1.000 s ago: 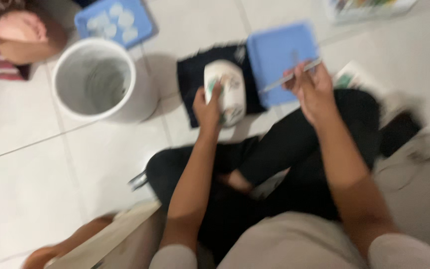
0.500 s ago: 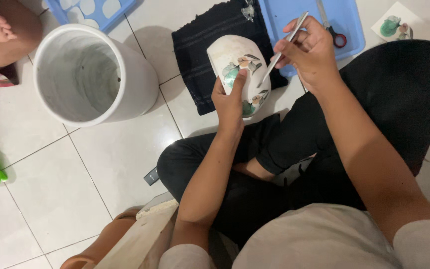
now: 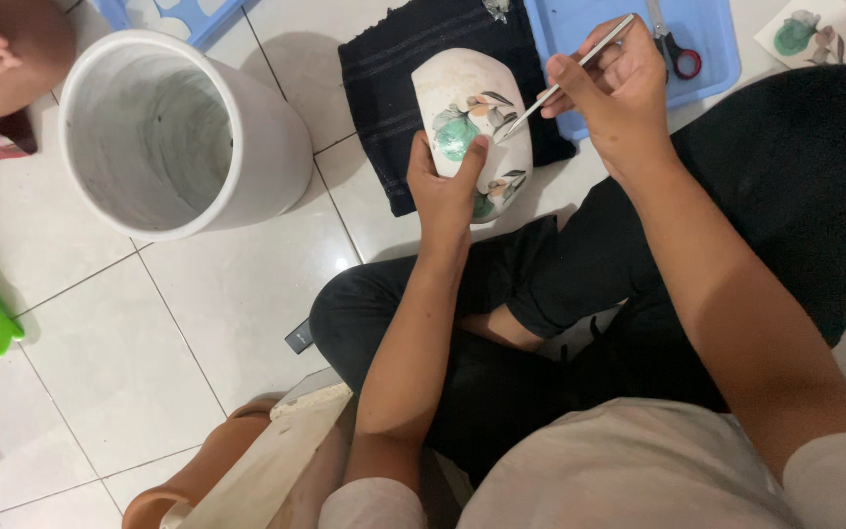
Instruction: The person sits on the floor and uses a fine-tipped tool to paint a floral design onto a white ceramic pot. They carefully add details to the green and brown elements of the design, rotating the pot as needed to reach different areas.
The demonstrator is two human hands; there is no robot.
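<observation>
Glazed ceramic, by the look of it: the small white pot [image 3: 472, 122] with its green-and-dark flower decoration reads as hard, smooth and breakable, and I judge it light enough to carry one-handed but slippery where the surface shines. My left hand [image 3: 446, 186] is wrapped around it from the 6 o'clock side, thumb pressed up beside the green flower, fingers curled behind where I cannot see them. The pot sits tipped on its side above the black cloth [image 3: 394, 88], just past my crossed legs in black trousers. My right hand [image 3: 619, 93] is pinched closed on a thin metal tool [image 3: 565, 80], whose tip touches the pot's decorated wall at about 3 o'clock. I think the safest hold is the one I have, cupping the rounded body, since the rim would chip first and a fall on the tiles [image 3: 198, 323] would likely crack it. At 10 o'clock stands a large white planter [image 3: 266, 147]; at 1 o'clock a blue tray [image 3: 707, 69] holds red-handled scissors [image 3: 676, 49].
</observation>
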